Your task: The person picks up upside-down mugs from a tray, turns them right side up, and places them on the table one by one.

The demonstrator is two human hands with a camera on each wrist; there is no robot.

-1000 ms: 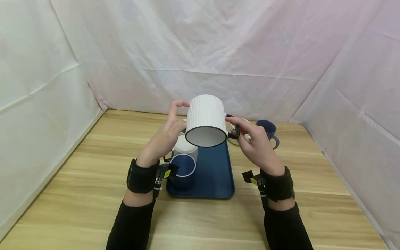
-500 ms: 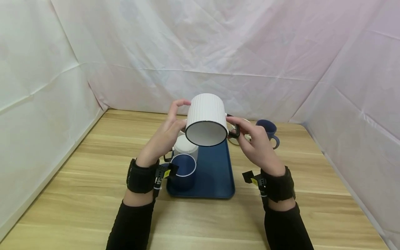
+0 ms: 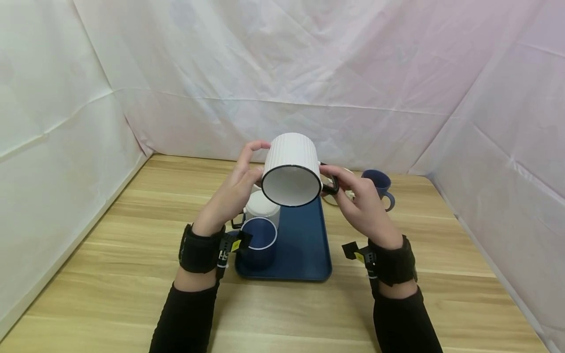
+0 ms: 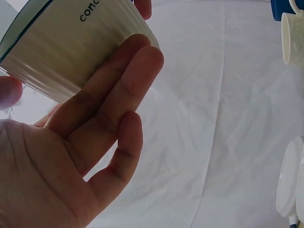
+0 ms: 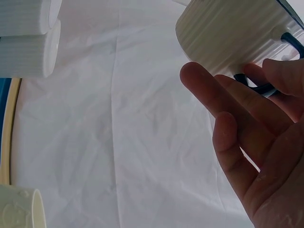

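Observation:
A white ribbed mug [image 3: 291, 164] with a black rim and black handle hangs tilted above the dark blue tray [image 3: 306, 247], its mouth turned toward me. My left hand [image 3: 242, 179] holds its left wall, fingers lying along the ribs and thumb by the rim; the left wrist view shows the same left hand [image 4: 80, 142] against the mug [image 4: 71, 42]. My right hand [image 3: 350, 191] pinches the black handle [image 5: 266, 88], and in the right wrist view the other fingers of that right hand [image 5: 251, 152] stretch out under the mug [image 5: 228, 33].
On the tray's left side stand a dark blue mug [image 3: 259, 241] and, behind it, a second white ribbed mug [image 3: 263, 206]. A blue cup [image 3: 378, 184] and a cream cup [image 3: 342, 196] sit on the wooden table to the right. White cloth walls enclose the table.
The held mug has tipped a little further, its mouth facing me more fully. Both hands stay almost in place.

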